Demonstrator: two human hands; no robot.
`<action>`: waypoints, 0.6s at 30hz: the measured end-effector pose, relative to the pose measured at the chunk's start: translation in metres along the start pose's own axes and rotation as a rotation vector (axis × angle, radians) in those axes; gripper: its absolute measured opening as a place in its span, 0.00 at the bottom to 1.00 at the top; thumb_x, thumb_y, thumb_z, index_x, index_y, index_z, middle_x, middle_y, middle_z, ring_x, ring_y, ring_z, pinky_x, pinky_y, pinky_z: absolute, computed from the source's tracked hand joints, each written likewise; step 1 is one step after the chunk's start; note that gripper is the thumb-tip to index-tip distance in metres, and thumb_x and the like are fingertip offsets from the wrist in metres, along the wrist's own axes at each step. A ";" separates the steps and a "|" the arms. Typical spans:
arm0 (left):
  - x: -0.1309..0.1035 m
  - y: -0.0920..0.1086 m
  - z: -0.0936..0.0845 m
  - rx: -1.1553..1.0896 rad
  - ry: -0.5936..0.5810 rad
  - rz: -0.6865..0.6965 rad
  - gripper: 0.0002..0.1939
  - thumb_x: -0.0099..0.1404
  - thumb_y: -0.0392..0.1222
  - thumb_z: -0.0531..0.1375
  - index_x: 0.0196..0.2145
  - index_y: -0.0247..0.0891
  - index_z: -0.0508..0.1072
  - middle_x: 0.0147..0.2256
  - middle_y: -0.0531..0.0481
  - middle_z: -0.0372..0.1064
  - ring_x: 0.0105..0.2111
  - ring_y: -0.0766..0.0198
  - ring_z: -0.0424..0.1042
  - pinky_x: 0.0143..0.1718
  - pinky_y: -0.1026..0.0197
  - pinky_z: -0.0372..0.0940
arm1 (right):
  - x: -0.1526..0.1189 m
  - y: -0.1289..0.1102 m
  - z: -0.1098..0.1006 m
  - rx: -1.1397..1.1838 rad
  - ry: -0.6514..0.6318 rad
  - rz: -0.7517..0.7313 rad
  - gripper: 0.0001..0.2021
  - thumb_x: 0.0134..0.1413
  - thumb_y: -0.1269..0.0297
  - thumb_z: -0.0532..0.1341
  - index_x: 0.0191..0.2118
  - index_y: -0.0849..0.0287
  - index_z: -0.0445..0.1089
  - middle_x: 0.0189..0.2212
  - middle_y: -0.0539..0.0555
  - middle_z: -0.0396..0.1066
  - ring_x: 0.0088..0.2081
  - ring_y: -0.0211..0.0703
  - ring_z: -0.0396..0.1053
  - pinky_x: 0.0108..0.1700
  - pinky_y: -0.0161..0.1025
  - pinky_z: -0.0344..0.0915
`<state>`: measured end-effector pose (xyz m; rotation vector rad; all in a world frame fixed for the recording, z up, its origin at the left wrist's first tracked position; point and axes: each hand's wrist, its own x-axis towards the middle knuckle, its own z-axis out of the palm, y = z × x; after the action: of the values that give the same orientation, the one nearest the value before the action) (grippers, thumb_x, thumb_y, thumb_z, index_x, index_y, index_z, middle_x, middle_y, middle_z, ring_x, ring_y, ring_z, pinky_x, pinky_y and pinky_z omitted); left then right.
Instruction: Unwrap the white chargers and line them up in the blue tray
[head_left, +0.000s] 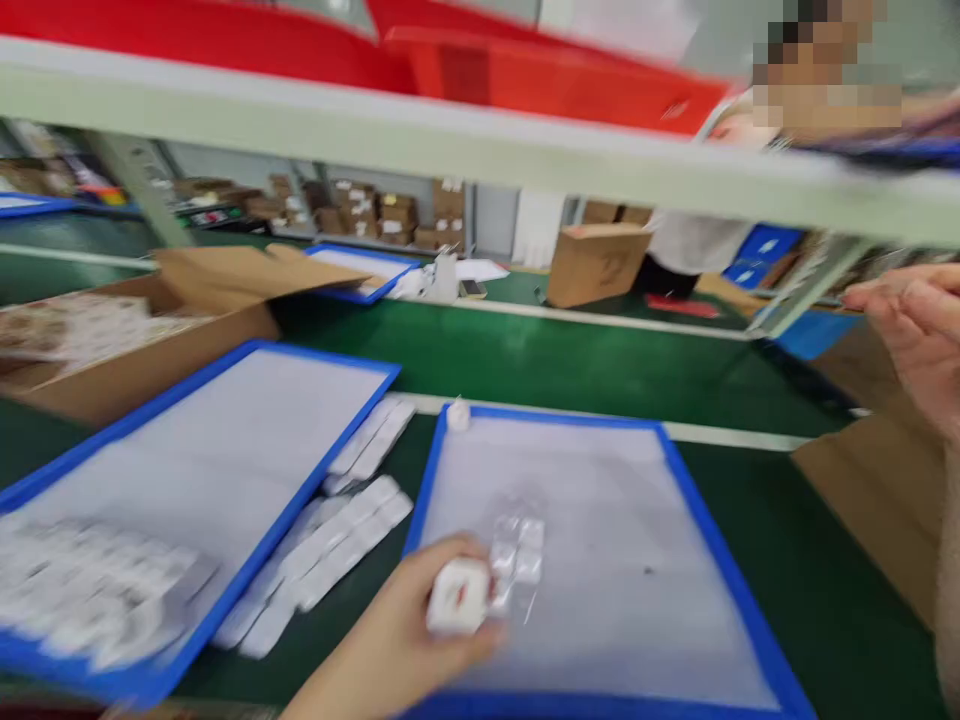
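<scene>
My left hand [420,620] is closed around a small white square plastic piece [458,597] with a red mark in its face, held low over the right-hand tray [600,570]. Close beside its fingers, small clear-and-white packets [519,548] lie on that tray's pale surface. At the right edge, my right hand [919,345] is raised above a brown cardboard flap [877,480]. Its fingertips press together in a pinch; whatever may be between them is too small to make out, and the frame cuts off part of the hand. Another small white piece [458,414] sits at the tray's far left corner.
A blue-rimmed tray [247,440] on the left holds rows of white pieces [97,590]. White strips [330,550] lie between the trays. An open cardboard box [142,350] stands behind. A shelf beam [450,135] with red bins crosses above; a person [697,240] stands beyond.
</scene>
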<state>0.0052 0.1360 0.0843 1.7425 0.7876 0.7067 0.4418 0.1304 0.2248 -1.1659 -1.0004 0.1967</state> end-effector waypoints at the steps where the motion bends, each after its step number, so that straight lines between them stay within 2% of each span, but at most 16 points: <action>1: 0.002 0.000 0.003 -0.069 -0.015 -0.062 0.14 0.61 0.45 0.72 0.37 0.35 0.74 0.34 0.52 0.73 0.32 0.65 0.72 0.36 0.60 0.71 | -0.038 0.008 0.011 -0.022 -0.127 0.003 0.05 0.57 0.63 0.74 0.33 0.56 0.81 0.35 0.54 0.81 0.38 0.35 0.79 0.42 0.32 0.72; 3: 0.016 -0.002 0.012 -0.245 -0.064 -0.136 0.18 0.53 0.43 0.75 0.34 0.36 0.71 0.32 0.52 0.72 0.30 0.66 0.70 0.33 0.62 0.68 | -0.114 0.017 0.031 -0.095 -0.252 0.095 0.06 0.57 0.60 0.74 0.34 0.54 0.81 0.34 0.56 0.81 0.28 0.36 0.77 0.29 0.30 0.74; 4: 0.024 -0.004 0.017 -0.317 -0.089 -0.149 0.19 0.51 0.43 0.76 0.34 0.36 0.71 0.33 0.51 0.72 0.30 0.66 0.71 0.33 0.62 0.67 | -0.149 0.019 0.041 -0.060 -0.350 0.147 0.05 0.57 0.59 0.74 0.34 0.53 0.82 0.34 0.56 0.82 0.24 0.37 0.76 0.22 0.31 0.72; 5: 0.031 -0.006 0.022 -0.357 -0.116 -0.147 0.21 0.50 0.44 0.77 0.34 0.36 0.72 0.33 0.50 0.73 0.30 0.65 0.71 0.33 0.62 0.66 | -0.179 0.020 0.050 0.024 -0.435 0.170 0.04 0.59 0.59 0.72 0.34 0.51 0.82 0.35 0.56 0.82 0.23 0.40 0.76 0.19 0.32 0.72; 6: 0.035 -0.007 0.027 -0.366 -0.141 -0.134 0.22 0.49 0.45 0.78 0.33 0.36 0.72 0.33 0.50 0.73 0.30 0.65 0.71 0.33 0.62 0.66 | -0.205 0.022 0.058 0.066 -0.440 0.162 0.01 0.60 0.61 0.72 0.36 0.49 0.82 0.35 0.55 0.83 0.24 0.42 0.78 0.19 0.33 0.75; 8: 0.037 -0.011 0.035 -0.346 -0.180 -0.104 0.23 0.48 0.46 0.79 0.33 0.36 0.72 0.32 0.50 0.73 0.30 0.65 0.70 0.33 0.62 0.64 | -0.241 0.025 0.071 0.119 -0.437 0.117 0.05 0.60 0.66 0.71 0.40 0.47 0.83 0.37 0.53 0.84 0.33 0.47 0.83 0.28 0.34 0.81; 11: 0.031 -0.021 0.038 -0.293 -0.201 -0.073 0.21 0.52 0.45 0.77 0.34 0.38 0.70 0.31 0.53 0.69 0.30 0.66 0.65 0.34 0.63 0.61 | -0.271 0.029 0.083 0.168 -0.409 0.109 0.09 0.61 0.67 0.71 0.45 0.46 0.83 0.43 0.53 0.84 0.42 0.49 0.84 0.39 0.35 0.84; 14: 0.024 -0.035 0.035 -0.268 -0.241 -0.058 0.17 0.58 0.42 0.72 0.37 0.38 0.68 0.31 0.55 0.65 0.28 0.68 0.62 0.32 0.64 0.59 | -0.285 0.032 0.094 0.230 -0.400 0.151 0.10 0.62 0.67 0.70 0.46 0.45 0.83 0.46 0.52 0.83 0.43 0.48 0.84 0.38 0.33 0.83; 16: 0.022 -0.044 0.032 -0.286 -0.265 -0.041 0.17 0.58 0.41 0.72 0.40 0.38 0.70 0.33 0.53 0.68 0.30 0.67 0.65 0.33 0.64 0.61 | -0.290 0.032 0.101 0.211 -0.385 0.151 0.11 0.62 0.69 0.70 0.46 0.45 0.83 0.47 0.52 0.82 0.45 0.48 0.83 0.38 0.34 0.83; 18: 0.022 -0.050 0.030 -0.314 -0.283 -0.009 0.20 0.55 0.43 0.75 0.41 0.38 0.73 0.36 0.49 0.73 0.35 0.62 0.70 0.38 0.61 0.64 | -0.292 0.031 0.107 0.146 -0.379 0.112 0.13 0.61 0.72 0.70 0.47 0.45 0.83 0.48 0.52 0.82 0.46 0.49 0.83 0.40 0.35 0.84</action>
<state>0.0334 0.1478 0.0300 1.5087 0.4626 0.5297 0.2051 0.0396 0.0417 -1.0723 -1.2291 0.5877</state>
